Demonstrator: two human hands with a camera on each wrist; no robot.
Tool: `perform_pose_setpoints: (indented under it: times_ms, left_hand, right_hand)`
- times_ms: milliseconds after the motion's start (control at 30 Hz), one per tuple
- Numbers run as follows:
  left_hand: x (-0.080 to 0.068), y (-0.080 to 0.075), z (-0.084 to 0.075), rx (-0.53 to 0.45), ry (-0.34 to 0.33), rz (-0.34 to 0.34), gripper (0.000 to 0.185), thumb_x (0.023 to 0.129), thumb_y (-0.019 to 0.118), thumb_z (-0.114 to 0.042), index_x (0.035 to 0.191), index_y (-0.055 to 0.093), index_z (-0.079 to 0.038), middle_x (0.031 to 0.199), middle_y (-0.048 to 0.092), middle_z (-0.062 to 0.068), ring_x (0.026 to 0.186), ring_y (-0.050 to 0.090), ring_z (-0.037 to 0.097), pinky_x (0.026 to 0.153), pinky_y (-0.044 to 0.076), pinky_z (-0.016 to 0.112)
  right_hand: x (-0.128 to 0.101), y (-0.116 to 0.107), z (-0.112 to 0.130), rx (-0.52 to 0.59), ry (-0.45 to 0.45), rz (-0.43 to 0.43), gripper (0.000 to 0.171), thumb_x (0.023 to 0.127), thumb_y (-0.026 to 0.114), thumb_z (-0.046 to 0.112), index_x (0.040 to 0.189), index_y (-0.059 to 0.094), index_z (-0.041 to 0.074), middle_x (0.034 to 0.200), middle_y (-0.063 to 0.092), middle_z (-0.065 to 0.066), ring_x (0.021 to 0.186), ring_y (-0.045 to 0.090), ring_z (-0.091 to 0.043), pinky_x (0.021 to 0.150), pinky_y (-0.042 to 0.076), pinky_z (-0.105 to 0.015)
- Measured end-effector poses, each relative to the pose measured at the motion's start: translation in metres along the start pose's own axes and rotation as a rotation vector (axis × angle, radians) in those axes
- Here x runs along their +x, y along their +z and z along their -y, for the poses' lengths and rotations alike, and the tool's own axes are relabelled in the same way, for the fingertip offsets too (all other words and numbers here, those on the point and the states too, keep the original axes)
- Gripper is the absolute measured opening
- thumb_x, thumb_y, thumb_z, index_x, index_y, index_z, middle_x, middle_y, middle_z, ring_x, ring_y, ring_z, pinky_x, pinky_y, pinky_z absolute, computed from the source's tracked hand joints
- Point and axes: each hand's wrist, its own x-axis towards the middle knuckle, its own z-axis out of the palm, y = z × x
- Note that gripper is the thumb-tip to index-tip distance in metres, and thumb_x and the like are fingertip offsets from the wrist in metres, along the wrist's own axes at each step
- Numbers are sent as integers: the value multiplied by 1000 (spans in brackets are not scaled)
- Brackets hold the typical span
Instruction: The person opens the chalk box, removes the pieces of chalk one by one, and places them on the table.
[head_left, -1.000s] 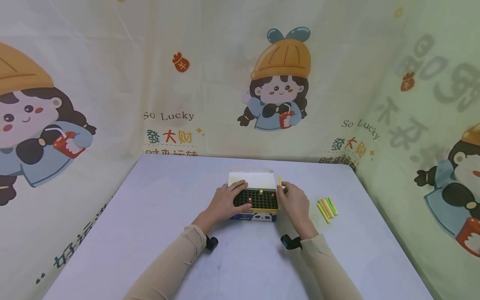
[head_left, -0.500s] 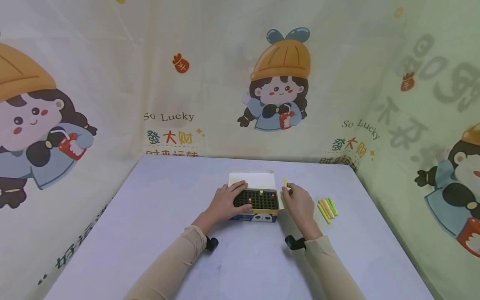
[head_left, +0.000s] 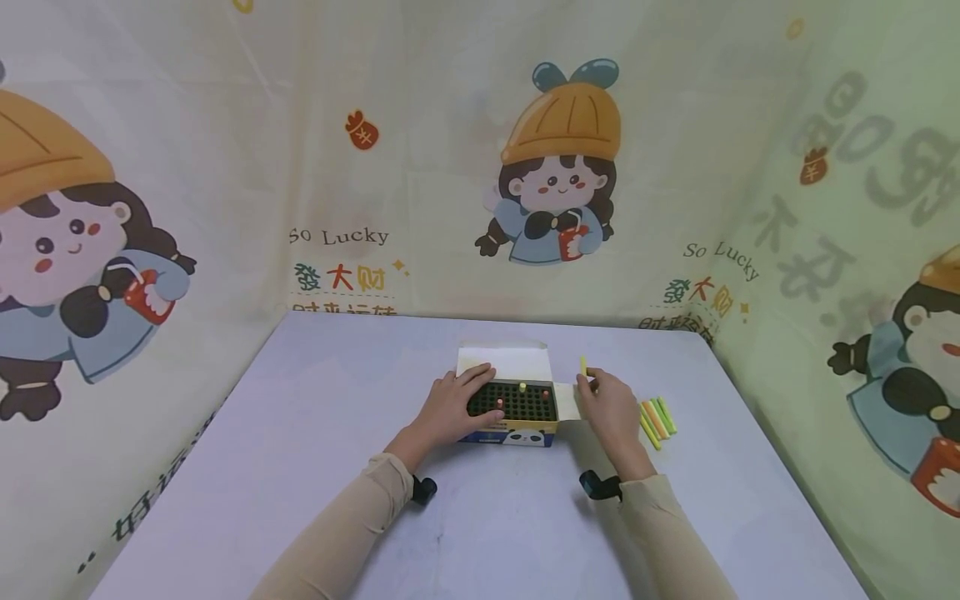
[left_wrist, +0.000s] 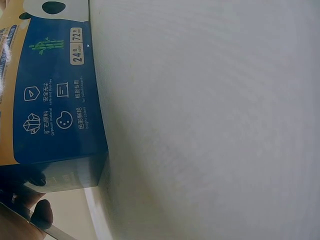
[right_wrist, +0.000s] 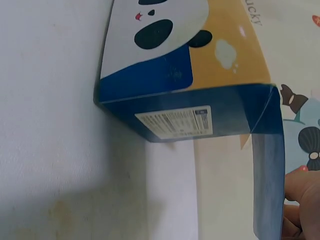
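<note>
- Two hands work at an open box (head_left: 491,434) in the head view. The left hand (head_left: 450,406) lies spread over its left end, resting there rather than clenched. The right hand (head_left: 611,410) pinches an upright yellow stick (head_left: 582,365) beside the opened side flap (head_left: 567,402). Three standing sticks (head_left: 522,388) poke from the dark holed tray (head_left: 517,406); a row of sticks (head_left: 657,421) lies on the table (head_left: 360,375), to the right. Single-stick transfer from tray to row seems in hand; laying this one down would call for tipping it level alongside the others.
- Left wrist view: the box's printed front, a sliver of hand lower left, its grip unclear.
- Right wrist view: a barcode label (right_wrist: 175,121), the flap, and the hand partly hidden behind it.
</note>
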Motion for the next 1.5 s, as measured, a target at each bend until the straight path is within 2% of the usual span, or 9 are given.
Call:
perform_pose_setpoints:
  times_ms: [167, 400, 667, 1100, 1300, 1500]
  left_hand:
    - [0, 0, 0, 4, -6, 5, 83, 95, 60, -69, 163, 36, -28, 169, 32, -7, 145, 35, 56, 111, 32, 70]
    - [1, 2, 0, 7, -2, 4, 83, 95, 59, -70, 163, 36, -29, 169, 32, -7, 145, 36, 56, 111, 33, 70]
    - [1, 1, 0, 7, -6, 5, 83, 95, 59, -70, 163, 36, -29, 169, 32, -7, 145, 36, 56, 111, 33, 70]
    - [0, 4, 0, 21, -8, -9, 83, 94, 59, -71, 163, 36, -30, 169, 33, -7, 145, 36, 54, 111, 33, 70]
    - [0, 4, 0, 18, -16, -7, 82, 94, 59, -71, 163, 36, -31, 169, 33, -8, 146, 35, 54, 111, 33, 70]
    - [-1, 4, 0, 15, -14, -6, 82, 95, 59, -70, 163, 36, -30, 169, 33, -7, 146, 35, 54, 111, 33, 70]
  right_hand:
    - [-1, -2, -3, 1, -8, -7, 42, 104, 61, 34, 130, 69, 2, 99, 76, -14, 71, 64, -23, 53, 46, -32]
    - [1, -1, -9, 1, 34, 5, 42, 105, 59, 35, 131, 69, 2, 101, 76, -14, 78, 65, -25, 60, 49, -35]
    - [2, -1, -19, 29, 52, -5, 41, 105, 58, 33, 130, 69, 2, 99, 75, -16, 75, 62, -25, 56, 43, -29]
    - [-2, -5, -35, 32, 53, 17, 44, 107, 55, 33, 134, 67, 1, 107, 75, -18, 78, 65, -28, 53, 43, -31]
    - [-4, -6, -43, 22, 44, 17, 42, 108, 55, 33, 133, 67, 1, 108, 75, -19, 84, 70, -31, 55, 48, -35]
    - [-7, -5, -51, 27, 50, 32, 42, 107, 57, 32, 133, 67, 1, 108, 75, -20, 77, 67, -28, 53, 45, -33]
